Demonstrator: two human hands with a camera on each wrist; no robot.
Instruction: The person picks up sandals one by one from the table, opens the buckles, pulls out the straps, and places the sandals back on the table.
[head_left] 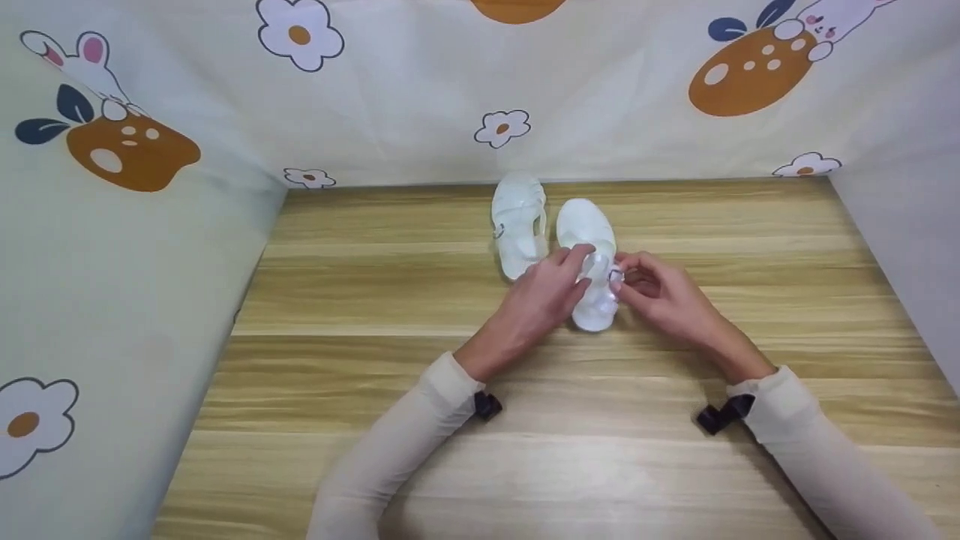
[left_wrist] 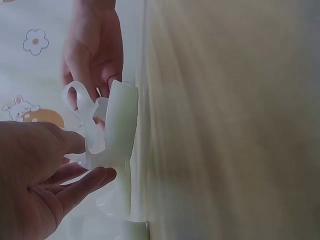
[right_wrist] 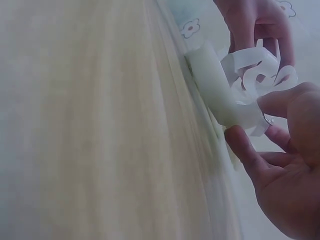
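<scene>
A white, translucent jelly sandal (head_left: 586, 223) stands on the wooden surface with its toe pointing away. My left hand (head_left: 541, 291) holds its left side near the ankle strap, thumb and fingers bent about the edge. On the opposite side my right hand (head_left: 667, 296) pinches the strap at the small metal buckle (head_left: 615, 274). In the left wrist view the heel (left_wrist: 122, 120) is upright and the strap loops (left_wrist: 80, 95) rise above it. The right wrist view shows the curled strap (right_wrist: 260, 65) between both hands. Fingers partly hide the buckle.
The matching white sandal (head_left: 517, 199) lies just to the left, toe close to the back wall. Patterned cloth walls (head_left: 405, 97) with flowers and rabbits enclose the wood-grain surface (head_left: 360, 315) at the back and both sides.
</scene>
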